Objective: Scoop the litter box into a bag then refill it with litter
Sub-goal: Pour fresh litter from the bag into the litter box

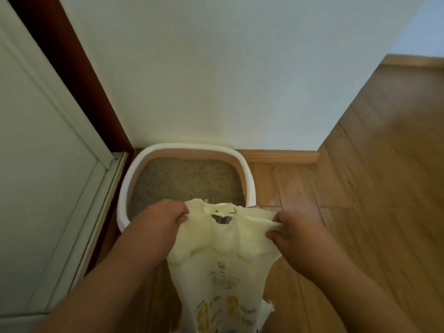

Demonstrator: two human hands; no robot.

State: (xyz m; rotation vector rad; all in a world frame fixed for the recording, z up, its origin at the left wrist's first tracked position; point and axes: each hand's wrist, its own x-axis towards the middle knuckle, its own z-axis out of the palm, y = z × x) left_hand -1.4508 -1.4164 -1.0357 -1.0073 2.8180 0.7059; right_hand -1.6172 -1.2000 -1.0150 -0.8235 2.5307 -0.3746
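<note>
At the far left stands a pale panelled door (36, 152) in a dark reddish-brown frame (72, 75), and just right of it, against the white wall (216, 68), sits the litter box (249, 183), a rounded tub with a white rim and a pinkish inner wall. Sandy, grainy brown litter (187, 181) covers its bottom.

In front of the box, the left hand (163, 219) has its fingers curled round the left upper edge of a pale yellow plastic bag printed with yellow and grey markings (223, 272). The bag's top is stretched between the two hands, over the near rim of the box (something grey with slots shows through a gap at the top, too small to identify). The lower part of the bag hangs down toward the bottom edge of the view.

The right hand (295, 234) pinches the bag's right upper edge, fingers clenched on the plastic. Both forearms are bare. To the right spreads the brown wooden plank floor (384, 176), edged by a light wooden skirting board (278, 156).
</note>
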